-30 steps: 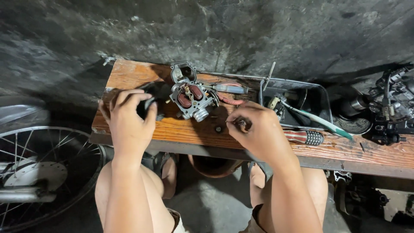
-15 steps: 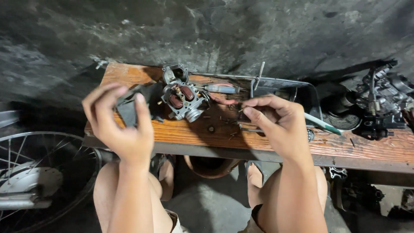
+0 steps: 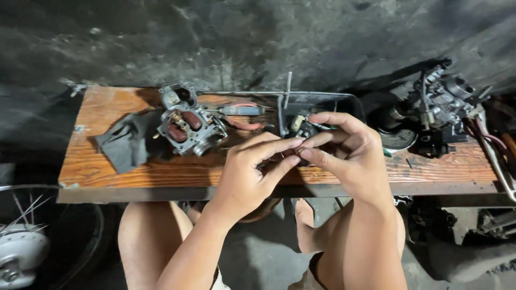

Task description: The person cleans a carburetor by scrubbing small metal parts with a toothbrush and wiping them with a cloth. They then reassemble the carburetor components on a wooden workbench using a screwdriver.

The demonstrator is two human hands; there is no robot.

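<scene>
Both hands met over the front edge of the bench [image 3: 107, 180]: left hand [image 3: 247, 174] and right hand [image 3: 344, 156] sat fingertip to fingertip, pinched together on a tiny dark metal part [image 3: 300, 151], too small to identify. Left thumb and forefinger closed on it from 9 o'clock, right thumb and forefinger from 3 o'clock; the right hand's other fingers were fanned out above. The part was held in the air just above the bench, near its centre, not resting on the wood. At 10 o'clock from the hands, near, a carburetor [image 3: 191, 129] lay on the bench with its bowl off, brown floats exposed. Its left side touched a dark grey rag [image 3: 126, 139], spread flat further out at 9 o'clock. At 11 o'clock, behind the carburetor, a screwdriver [image 3: 242, 110] with a pale handle lay along the bench. At 12 o'clock, just behind the hands, stood a dark metal tray [image 3: 344, 102] with small parts inside, partly hidden by the right hand; a thin rod stuck up at its left rim. At 2 o'clock, well apart, a second carburetor assembly [image 3: 443, 99] sat at the bench's far right end. At 8 o'clock, down on the floor, part of a spoked wheel [image 3: 21, 247] showed. Bare knees below the bench edge.
</scene>
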